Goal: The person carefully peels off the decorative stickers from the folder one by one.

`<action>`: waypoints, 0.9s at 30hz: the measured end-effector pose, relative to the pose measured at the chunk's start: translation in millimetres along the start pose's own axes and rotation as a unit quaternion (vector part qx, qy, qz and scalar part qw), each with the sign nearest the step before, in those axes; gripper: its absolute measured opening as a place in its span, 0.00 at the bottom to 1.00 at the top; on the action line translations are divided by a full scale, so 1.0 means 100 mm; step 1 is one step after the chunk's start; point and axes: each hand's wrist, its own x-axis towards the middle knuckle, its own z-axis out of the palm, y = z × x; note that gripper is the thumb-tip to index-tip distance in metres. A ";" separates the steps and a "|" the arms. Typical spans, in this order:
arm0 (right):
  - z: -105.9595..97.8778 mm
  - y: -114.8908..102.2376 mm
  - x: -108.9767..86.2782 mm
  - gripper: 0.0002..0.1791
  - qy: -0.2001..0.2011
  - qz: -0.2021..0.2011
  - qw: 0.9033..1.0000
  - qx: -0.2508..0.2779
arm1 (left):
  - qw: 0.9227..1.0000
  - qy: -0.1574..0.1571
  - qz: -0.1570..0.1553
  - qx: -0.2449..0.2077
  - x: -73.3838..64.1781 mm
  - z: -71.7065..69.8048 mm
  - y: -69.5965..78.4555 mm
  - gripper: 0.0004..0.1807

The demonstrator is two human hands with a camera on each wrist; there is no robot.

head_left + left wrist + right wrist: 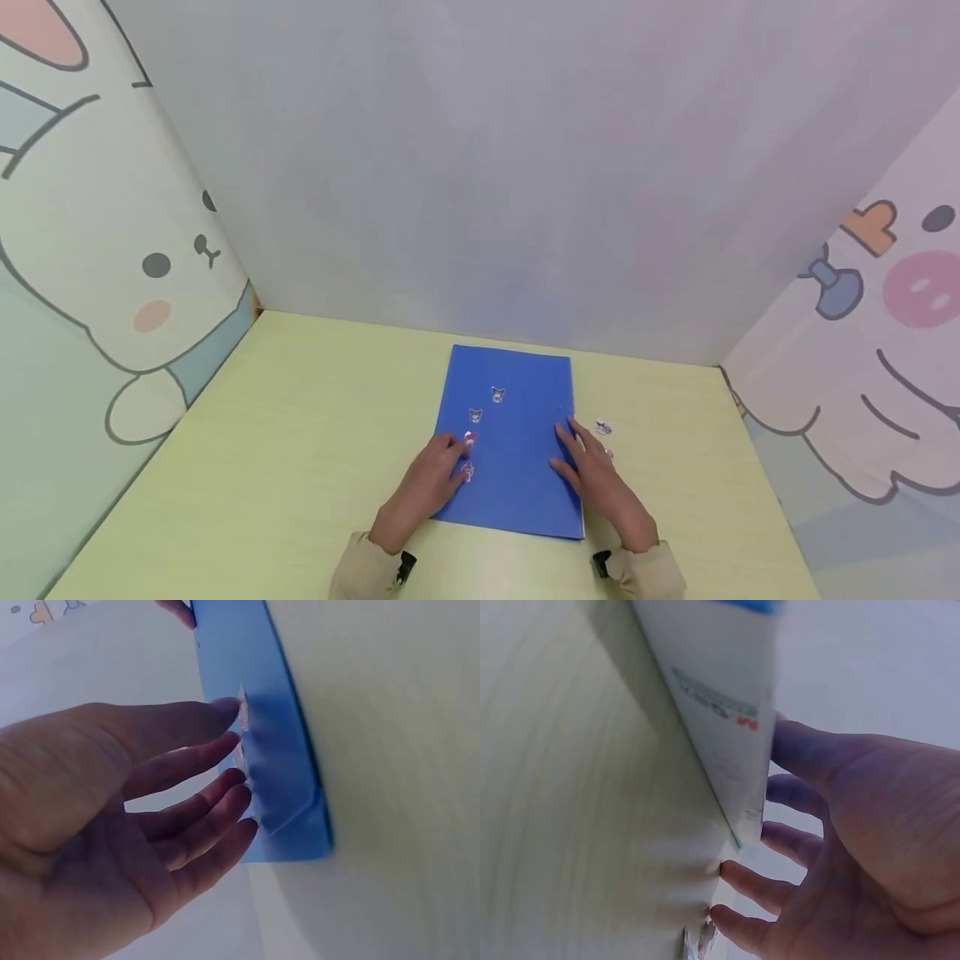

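Note:
A blue folder [517, 500] lies flat on the table, with several small cartoon stickers on its cover. Two dark-eared ones, an upper sticker [498, 394] and a lower sticker [476, 415], sit toward the upper left. My left hand [429, 477] rests at the folder's left edge, fingertips and thumb at two pink stickers; the left wrist view shows these fingers [217, 855] loosely bent against the cover. My right hand [600, 482] lies over the right edge, fingers spread. Its lower fingertips [735, 874] reach past the folder's white side [720, 720], which carries printed letters.
Beside the right hand, a loose sticker [603, 427] and a partly covered pink sticker [609, 455] lie on the pale yellow table [322, 400]. A grey-white backdrop [480, 167] rises behind, with cartoon-printed sheets at left and right.

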 end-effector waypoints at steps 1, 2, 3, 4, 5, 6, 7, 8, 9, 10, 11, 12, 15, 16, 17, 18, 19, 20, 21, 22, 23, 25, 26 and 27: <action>0.00 0.00 0.00 0.31 -0.002 0.001 1.000 0.000 | 1.000 0.001 -0.002 -0.005 0.01 0.00 0.00 0.11; -0.01 0.00 0.00 0.31 -0.003 0.002 1.000 0.000 | 1.000 0.003 -0.001 -0.007 0.02 0.00 0.00 0.09; -0.01 0.00 0.00 0.31 -0.005 0.004 1.000 0.001 | 1.000 0.003 -0.002 -0.011 0.04 0.00 0.00 0.08; -0.02 0.00 0.01 0.31 -0.007 0.005 1.000 0.002 | 1.000 0.003 -0.003 -0.014 0.04 0.00 0.01 0.08; -0.02 0.00 0.01 0.31 -0.009 0.007 1.000 0.003 | 1.000 0.002 -0.003 -0.017 0.05 0.00 0.01 0.08; -0.03 0.00 0.01 0.31 -0.009 0.006 1.000 0.004 | 1.000 0.001 -0.005 -0.019 0.06 0.01 0.01 0.08; -0.03 0.00 0.02 0.31 -0.009 0.008 1.000 0.004 | 1.000 0.000 -0.004 -0.022 0.06 0.01 0.01 0.08; -0.03 -0.01 0.02 0.31 -0.008 0.008 1.000 0.004 | 1.000 -0.001 -0.004 -0.024 0.06 0.01 0.01 0.09; -0.03 -0.01 0.01 0.31 -0.010 0.011 1.000 0.007 | 1.000 -0.003 -0.006 -0.027 0.06 0.01 0.01 0.09; -0.03 -0.01 0.01 0.31 -0.011 0.012 1.000 0.008 | 1.000 -0.003 -0.006 -0.028 0.06 0.02 0.01 0.09; -0.03 -0.01 0.01 0.31 -0.013 0.014 1.000 0.010 | 1.000 -0.004 -0.005 -0.027 0.06 0.02 0.01 0.09; -0.03 -0.01 0.00 0.31 -0.014 0.015 1.000 0.012 | 1.000 -0.003 -0.003 -0.027 0.06 0.02 0.01 0.09; -0.03 0.00 0.00 0.32 -0.018 0.020 0.999 0.018 | 1.000 -0.002 0.000 -0.024 0.06 0.03 0.01 0.09; -0.02 0.00 0.00 0.32 -0.019 0.020 0.999 0.019 | 1.000 -0.002 0.002 -0.024 0.06 0.03 0.01 0.09; -0.02 0.00 0.00 0.32 -0.020 0.020 0.999 0.019 | 1.000 -0.002 0.003 -0.026 0.05 0.03 0.02 0.09; -0.02 0.00 0.00 0.32 -0.020 0.021 0.999 0.018 | 1.000 -0.004 0.004 -0.029 0.05 0.02 0.02 0.10; -0.02 0.00 0.00 0.32 -0.021 0.021 0.999 0.019 | 0.999 -0.006 0.004 -0.034 0.04 0.02 0.03 0.10; -0.02 0.00 0.00 0.32 -0.021 0.022 0.999 0.019 | 0.999 -0.008 0.005 -0.039 0.04 0.02 0.03 0.10; -0.02 0.00 0.00 0.32 -0.021 0.022 0.999 0.020 | 0.999 -0.008 0.007 -0.045 0.04 0.02 0.03 0.10; -0.02 0.00 0.00 0.32 -0.022 0.022 0.999 0.022 | 0.999 -0.007 0.009 -0.050 0.03 0.02 0.03 0.10; -0.02 0.00 0.00 0.32 -0.021 0.022 0.999 0.023 | 0.998 -0.005 0.011 -0.054 0.03 0.02 0.04 0.11; -0.02 0.00 0.00 0.32 -0.021 0.022 0.999 0.027 | 0.998 0.008 0.018 -0.052 0.04 0.02 0.04 0.11; -0.02 0.00 0.00 0.32 -0.021 0.021 0.999 0.028 | 0.998 0.014 0.021 -0.051 0.03 0.02 0.04 0.10; -0.03 0.00 0.00 0.32 -0.021 0.020 0.999 0.028 | 0.998 0.025 0.027 -0.043 0.04 0.02 0.03 0.11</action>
